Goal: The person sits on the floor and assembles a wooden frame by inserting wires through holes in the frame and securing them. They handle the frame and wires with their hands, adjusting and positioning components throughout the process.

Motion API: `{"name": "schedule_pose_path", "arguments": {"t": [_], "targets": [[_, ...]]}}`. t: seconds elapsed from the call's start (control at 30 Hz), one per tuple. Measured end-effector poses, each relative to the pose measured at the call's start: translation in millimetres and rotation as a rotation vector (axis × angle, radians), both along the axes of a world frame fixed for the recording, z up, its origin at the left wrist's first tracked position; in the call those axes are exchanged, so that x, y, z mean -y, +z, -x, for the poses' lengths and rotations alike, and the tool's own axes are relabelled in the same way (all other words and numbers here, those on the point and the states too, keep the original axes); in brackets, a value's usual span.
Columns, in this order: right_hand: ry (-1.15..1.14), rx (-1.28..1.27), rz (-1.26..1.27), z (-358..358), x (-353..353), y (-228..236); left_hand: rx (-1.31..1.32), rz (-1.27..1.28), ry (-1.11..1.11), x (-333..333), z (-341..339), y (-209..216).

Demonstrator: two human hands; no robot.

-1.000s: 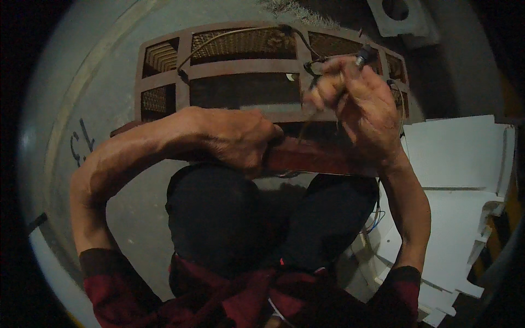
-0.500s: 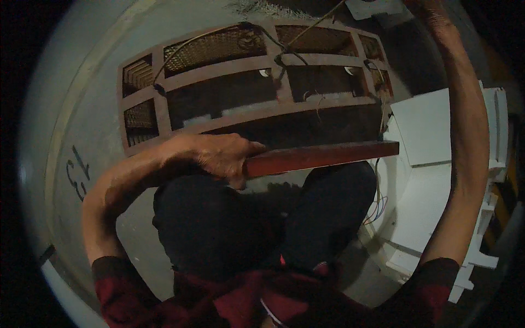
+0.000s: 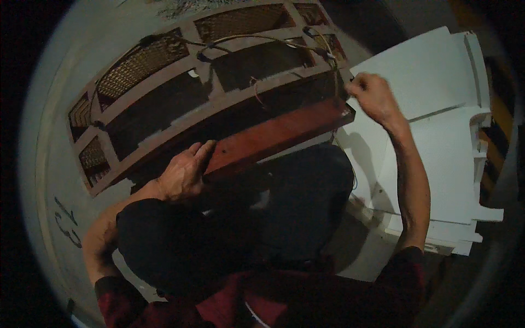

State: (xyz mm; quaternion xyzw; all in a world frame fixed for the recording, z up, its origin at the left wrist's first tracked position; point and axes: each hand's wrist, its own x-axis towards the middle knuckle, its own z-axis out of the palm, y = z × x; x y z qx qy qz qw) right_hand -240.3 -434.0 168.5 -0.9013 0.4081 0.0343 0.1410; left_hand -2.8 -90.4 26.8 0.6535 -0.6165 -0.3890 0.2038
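A long reddish-brown board (image 3: 279,131) lies slantwise above my knees, along the near side of a brown wooden frame (image 3: 216,87) with woven mesh panels. My left hand (image 3: 183,172) grips the board's left end, its thumb and fingers around the edge. My right hand (image 3: 374,98) is closed just beyond the board's right end, beside the frame's right corner. Whatever it pinches is hidden or too small to make out. A yellowish cable (image 3: 251,37) with black wrapped joints runs across the frame and bends down near the right hand. A thin reddish wire (image 3: 256,93) sticks out at mid-frame.
A large white panelled shell (image 3: 437,147) with a stepped edge stands close on my right, under my right forearm. Yellow-and-black striping (image 3: 497,120) shows behind it. Dark written marks (image 3: 68,224) are on the grey floor at left. My dark-trousered knees (image 3: 229,213) are close below the board.
My right hand has come down from the far upper right to the board's right end. The cable, earlier stretched up that way, now lies across the frame. My view has shifted.
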Motion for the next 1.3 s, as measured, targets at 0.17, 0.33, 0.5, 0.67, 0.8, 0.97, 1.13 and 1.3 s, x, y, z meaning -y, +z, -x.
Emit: {"name": "schedule_pose_path", "arguments": {"t": [0.17, 0.33, 0.5, 0.67, 0.8, 0.97, 1.13, 1.3], "targets": [[0.054, -0.366, 0.017, 3.1, -6.5, -47.9, 0.104, -0.047, -0.021, 3.4, 7.9, -16.0], [0.123, -0.379, 0.057, -1.8, -9.8, -77.2, 0.148, -0.172, 0.014, 0.6, 11.4, -17.1], [0.159, -0.404, 0.053, -9.6, -11.0, -86.5, 0.067, -0.169, -0.017, -3.4, 1.1, -13.9], [0.256, -0.418, -0.016, -13.0, -5.1, -53.6, -0.147, -0.1, 0.052, 8.1, -14.2, 31.4], [0.306, -0.359, -0.089, -13.1, 6.0, -18.9, -0.19, -0.107, -0.103, 25.8, -35.1, 95.7], [0.298, -0.334, -0.414, -16.9, 10.5, -2.2, -0.215, -0.465, -0.018, 46.9, -59.9, 151.3], [0.294, -0.233, -0.355, -25.5, 29.2, 27.6, -0.096, -0.509, -0.016, 53.3, -95.6, 194.6], [-0.269, 0.757, 0.274, 38.5, -7.5, 44.5, 0.188, -0.54, 0.184, 47.3, -104.3, 196.3]]}}
